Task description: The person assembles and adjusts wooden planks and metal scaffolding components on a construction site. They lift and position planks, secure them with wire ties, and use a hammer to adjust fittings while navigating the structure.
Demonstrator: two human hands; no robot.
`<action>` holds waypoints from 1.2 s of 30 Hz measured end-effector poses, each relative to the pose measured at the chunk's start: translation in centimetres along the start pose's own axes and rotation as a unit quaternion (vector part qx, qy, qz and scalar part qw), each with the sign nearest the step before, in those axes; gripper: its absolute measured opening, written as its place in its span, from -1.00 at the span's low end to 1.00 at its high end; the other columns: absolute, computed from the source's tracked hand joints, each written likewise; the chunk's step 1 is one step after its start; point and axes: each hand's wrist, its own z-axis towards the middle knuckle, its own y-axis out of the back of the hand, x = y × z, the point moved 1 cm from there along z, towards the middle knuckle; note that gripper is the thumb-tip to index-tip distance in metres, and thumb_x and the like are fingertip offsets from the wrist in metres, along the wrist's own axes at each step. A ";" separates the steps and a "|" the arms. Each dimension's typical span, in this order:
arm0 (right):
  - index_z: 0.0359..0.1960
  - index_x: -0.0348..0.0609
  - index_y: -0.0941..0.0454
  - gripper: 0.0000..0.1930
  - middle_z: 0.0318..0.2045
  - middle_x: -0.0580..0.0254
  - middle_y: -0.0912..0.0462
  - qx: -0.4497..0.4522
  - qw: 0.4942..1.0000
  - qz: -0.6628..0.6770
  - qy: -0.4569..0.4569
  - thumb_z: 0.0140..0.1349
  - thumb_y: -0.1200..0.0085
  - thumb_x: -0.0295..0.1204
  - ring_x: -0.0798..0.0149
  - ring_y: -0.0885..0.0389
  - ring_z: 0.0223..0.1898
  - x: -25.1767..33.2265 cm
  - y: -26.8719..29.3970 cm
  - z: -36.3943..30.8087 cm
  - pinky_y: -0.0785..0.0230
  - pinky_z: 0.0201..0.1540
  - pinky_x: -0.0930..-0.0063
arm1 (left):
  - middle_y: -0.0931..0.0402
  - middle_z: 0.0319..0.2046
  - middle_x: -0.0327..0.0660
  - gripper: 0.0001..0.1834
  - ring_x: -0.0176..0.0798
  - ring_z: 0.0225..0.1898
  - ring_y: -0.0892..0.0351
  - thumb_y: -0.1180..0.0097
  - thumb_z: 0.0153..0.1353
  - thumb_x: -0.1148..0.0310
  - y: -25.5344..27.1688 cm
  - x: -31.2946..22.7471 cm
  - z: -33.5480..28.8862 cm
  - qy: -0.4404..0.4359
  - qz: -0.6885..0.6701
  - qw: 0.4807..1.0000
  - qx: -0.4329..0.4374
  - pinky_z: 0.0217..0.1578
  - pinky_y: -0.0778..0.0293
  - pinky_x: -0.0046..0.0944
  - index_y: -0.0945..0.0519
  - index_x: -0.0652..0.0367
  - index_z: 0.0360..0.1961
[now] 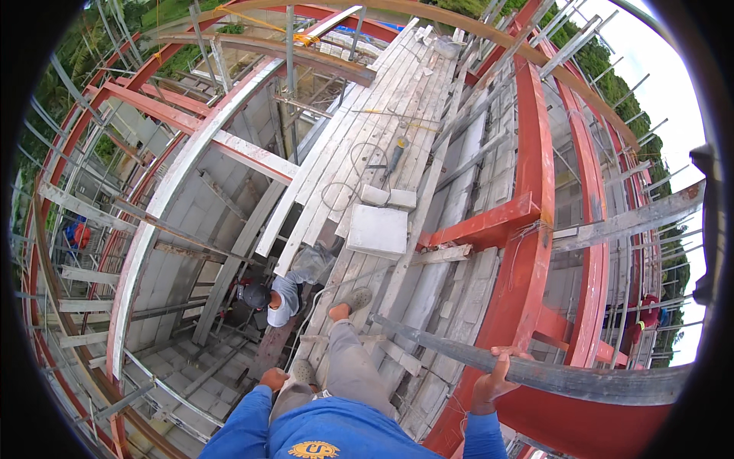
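My right hand (493, 382) is closed round a grey metal pipe (451, 350) that slants across a red steel beam (497, 306). Curled beside my left thigh is my left hand (274, 378); whether anything is in its fingers cannot be made out. My feet, in grey clogs (356, 298), stand on narrow planks. Just ahead of them lie a large white block (378, 229) and two smaller white blocks (388, 196). Past the blocks, a corded hand-held power tool (396, 154) rests on the planks, its cable looped beside it.
Below on the left, a person in a dark cap and light shirt (284, 300) bends beside the plank walkway (382, 99). A deep drop lies there, by a block wall (176, 229). Red beams and scaffold pipes (634, 218) stand on the right. Another person (648, 314) is far right.
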 end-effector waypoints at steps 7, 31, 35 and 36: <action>0.02 -0.17 -0.43 -0.53 -0.13 0.00 -0.68 0.178 0.976 -0.088 -0.089 0.18 -0.47 -0.44 0.06 -0.70 -0.03 2.4 1.9 1.1 -0.57 0.18 0.05 | -0.74 -0.23 0.10 -0.52 0.17 -0.16 -0.74 -0.15 0.41 -0.04 9.4 -23.0 8.7 -0.188 0.177 0.966 0.006 -0.14 -0.59 0.16 -0.77 0.22 -0.22; -0.01 -0.22 -0.60 -0.62 -0.11 0.01 -0.77 0.234 0.884 -0.105 -0.391 0.30 -0.43 -0.26 0.12 -0.78 -0.07 -11.4 -20.2 20.4 -0.63 0.04 0.18 | -0.73 0.07 -0.01 -0.49 0.05 0.03 -0.72 -0.28 0.36 -0.06 31.4 -78.9 28.6 -0.357 0.375 0.847 0.120 0.09 -0.57 -0.04 -0.75 0.15 0.06; 0.00 -0.23 -0.62 -0.63 -0.11 0.01 -0.77 0.227 0.848 -0.107 -0.466 0.33 -0.41 -0.25 0.13 -0.78 -0.09 -18.5 -30.6 26.9 -0.63 0.01 0.20 | -0.74 -0.11 -0.08 -0.58 -0.12 -0.19 -0.75 -0.25 0.38 0.02 43.4 -79.3 37.8 -0.252 0.154 0.950 0.106 -0.16 -0.64 0.01 -0.72 0.16 0.02; 0.00 -0.23 -0.63 -0.63 -0.11 0.01 -0.78 0.194 0.839 -0.124 -0.493 0.33 -0.41 -0.24 0.14 -0.78 -0.09 -18.8 -32.4 28.1 -0.64 0.01 0.21 | -0.73 -0.16 -0.11 -0.60 -0.14 -0.23 -0.74 -0.23 0.39 0.04 44.6 -82.9 37.6 -0.135 -0.017 0.987 0.088 -0.21 -0.65 0.03 -0.71 0.15 0.01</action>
